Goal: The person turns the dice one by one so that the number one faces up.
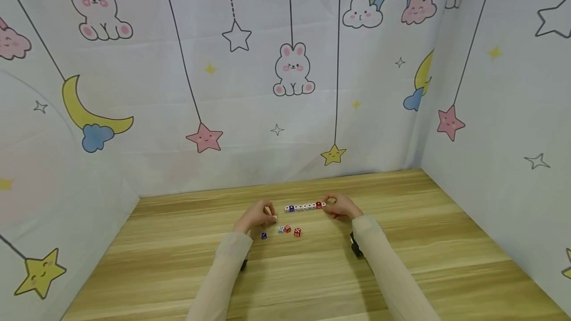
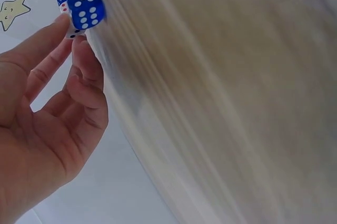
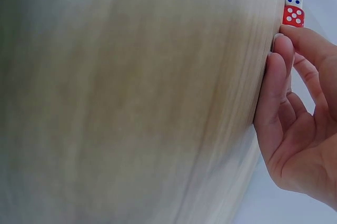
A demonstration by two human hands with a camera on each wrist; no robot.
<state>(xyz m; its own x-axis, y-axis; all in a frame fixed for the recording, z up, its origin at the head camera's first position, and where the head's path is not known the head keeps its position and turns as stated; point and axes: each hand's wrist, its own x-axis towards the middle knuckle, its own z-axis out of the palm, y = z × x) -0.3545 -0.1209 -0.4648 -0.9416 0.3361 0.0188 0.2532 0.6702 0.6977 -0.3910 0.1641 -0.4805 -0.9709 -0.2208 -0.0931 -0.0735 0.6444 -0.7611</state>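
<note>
A row of small dice point(image 1: 305, 207), mostly white with a blue die point(image 1: 292, 208) and a red die point(image 1: 318, 205) among them, runs across the far part of the table. My left hand point(image 1: 258, 214) pinches a white die point(image 2: 75, 34) between thumb and fingertips, left of and nearer than the row. At the right end, my right hand point(image 1: 341, 207) holds the last white die point(image 1: 323, 205) with curled fingers. In the right wrist view, those fingers cover that die beside the red one point(image 3: 293, 16).
Loose dice lie nearer me: a blue die point(image 1: 264, 236), a white die point(image 1: 280, 230) and two red dice, one point(image 1: 297, 232) apart to the right. The wood-grain table point(image 1: 312, 281) meets patterned cloth walls point(image 1: 250, 162) at the back and sides.
</note>
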